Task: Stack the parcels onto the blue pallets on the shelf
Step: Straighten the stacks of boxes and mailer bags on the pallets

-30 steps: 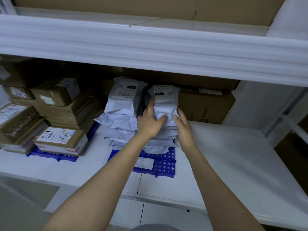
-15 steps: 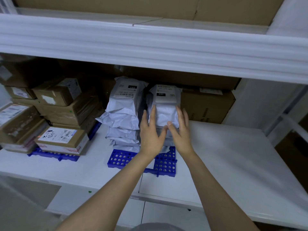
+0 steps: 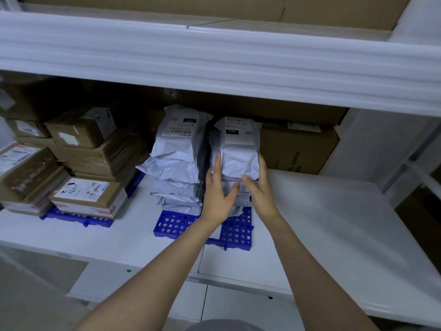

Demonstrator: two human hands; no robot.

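While the top grey mailer [image 3: 235, 149] sits on the right stack on the blue pallet [image 3: 235, 231] (front rows bare), both hands flank it, left hand [image 3: 218, 194] and right hand [image 3: 259, 189], fingers straight, loosely spread, gripping nothing; stacking looks well advanced.

The scene is dimly and coolly lit. Deep shadow is cast at the back of the shelf [image 3: 334, 211] beneath the upper board [image 3: 214, 58], which is blurred. Straight lines are bowed toward the edges. Slight softness is seen throughout.
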